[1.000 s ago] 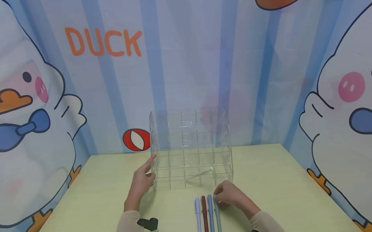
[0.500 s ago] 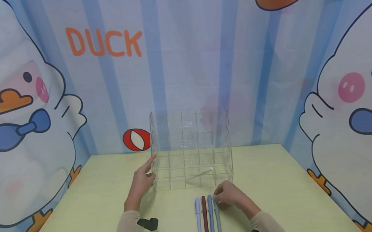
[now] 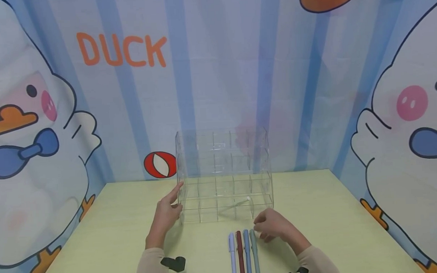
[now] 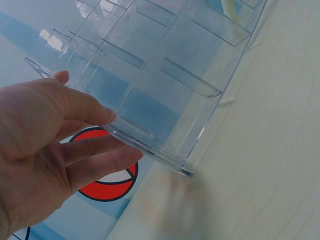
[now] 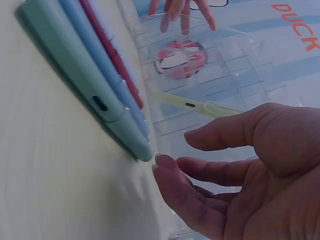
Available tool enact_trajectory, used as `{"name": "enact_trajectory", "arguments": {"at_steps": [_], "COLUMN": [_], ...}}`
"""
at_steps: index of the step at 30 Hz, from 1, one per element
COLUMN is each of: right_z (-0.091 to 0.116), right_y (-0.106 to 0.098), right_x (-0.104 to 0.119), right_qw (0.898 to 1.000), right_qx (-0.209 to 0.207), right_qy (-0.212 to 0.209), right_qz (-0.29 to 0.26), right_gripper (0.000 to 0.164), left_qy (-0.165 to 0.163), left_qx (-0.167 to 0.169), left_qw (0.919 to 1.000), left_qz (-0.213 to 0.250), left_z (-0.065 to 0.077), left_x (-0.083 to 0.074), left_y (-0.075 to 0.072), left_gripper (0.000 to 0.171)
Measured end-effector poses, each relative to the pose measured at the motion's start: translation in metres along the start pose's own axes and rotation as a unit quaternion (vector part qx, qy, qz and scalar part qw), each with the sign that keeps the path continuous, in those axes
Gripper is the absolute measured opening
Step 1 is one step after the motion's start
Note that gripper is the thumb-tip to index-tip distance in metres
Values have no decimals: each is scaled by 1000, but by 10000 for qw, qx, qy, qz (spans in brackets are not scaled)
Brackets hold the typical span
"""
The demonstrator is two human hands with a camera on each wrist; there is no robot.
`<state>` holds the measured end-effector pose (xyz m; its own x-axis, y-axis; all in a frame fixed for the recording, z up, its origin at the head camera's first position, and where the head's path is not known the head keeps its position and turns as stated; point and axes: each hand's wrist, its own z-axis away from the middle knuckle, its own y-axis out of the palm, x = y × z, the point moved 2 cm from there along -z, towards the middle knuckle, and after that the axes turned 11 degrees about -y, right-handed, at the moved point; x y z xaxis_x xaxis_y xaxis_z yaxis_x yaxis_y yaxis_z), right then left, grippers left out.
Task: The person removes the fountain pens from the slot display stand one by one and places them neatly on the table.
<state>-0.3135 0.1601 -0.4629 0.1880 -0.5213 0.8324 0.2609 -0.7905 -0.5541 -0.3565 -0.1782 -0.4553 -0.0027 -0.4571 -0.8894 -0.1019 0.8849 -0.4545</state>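
A clear acrylic organizer with rows of compartments stands on the table. At its left wall, my left hand holds the edge between thumb and fingers, as the left wrist view shows. A pale yellow-green pen leans inside a lower compartment. In front lie side by side a lavender pen, a dark red pen, a blue pen and a grey-green pen. My right hand hovers just past the grey-green pen's far end, thumb and fingers apart, holding nothing.
The pale yellow table extends to both sides of the organizer. Behind it hangs a blue striped curtain with duck pictures. The lower ends of the pens run out of the head view.
My right hand has let go of the grey-green pen and shifted slightly up and right. The left hand and the organizer have not moved.
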Motion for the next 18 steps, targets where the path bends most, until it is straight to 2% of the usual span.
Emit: {"name": "enact_trajectory", "arguments": {"at_steps": [9,18], "right_z": [5,6], "right_y": [-12,-22], "right_x": [16,24], "right_qw": [9996,9951], "right_qx": [114,21], "right_qy": [-242,-941], "right_qz": [-49,-293], "right_gripper": [29,32], "left_qy": [74,63], "left_qx": [-2,22], "left_qw": [9999,10000], "left_qz": [76,49], "left_z": [0,0], "left_x": [2,-1], "left_y": [-2,-1], "left_gripper": [76,77]}}
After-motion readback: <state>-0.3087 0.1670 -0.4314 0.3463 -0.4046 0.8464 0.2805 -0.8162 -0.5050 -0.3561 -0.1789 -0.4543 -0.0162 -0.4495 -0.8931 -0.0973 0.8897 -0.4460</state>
